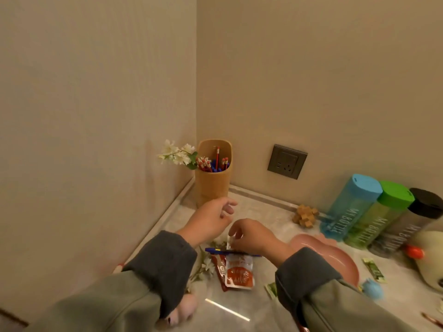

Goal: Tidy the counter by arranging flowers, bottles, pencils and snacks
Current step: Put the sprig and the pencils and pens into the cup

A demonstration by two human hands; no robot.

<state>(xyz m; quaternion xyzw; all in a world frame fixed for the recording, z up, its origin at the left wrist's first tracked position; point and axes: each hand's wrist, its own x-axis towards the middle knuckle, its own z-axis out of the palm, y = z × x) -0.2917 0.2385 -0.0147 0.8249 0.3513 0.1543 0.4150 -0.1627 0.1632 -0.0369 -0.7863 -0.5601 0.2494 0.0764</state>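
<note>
Right under the right hand [251, 232] a snack packet [239, 271] is pinched by its top edge, lengthwise toward the body; left hand's fingers [227, 208] hang loosely open, empty.

Beige corner walls [96, 92], grey wall socket [287, 161], marble counter [261, 209]

A: What colours are the bottles?
B: One bottle [350, 207] is blue, one [378, 216] green, one [412, 224] black-topped with white letters.
A: And the cup [212, 185]?
B: Tan, with red and blue pencils [213, 162] and white flowers [177, 153].
A: The snack pack [239, 271]?
B: Orange and white. The plate [335, 257] is pink, the worktop [259, 212] grey marble.
</note>
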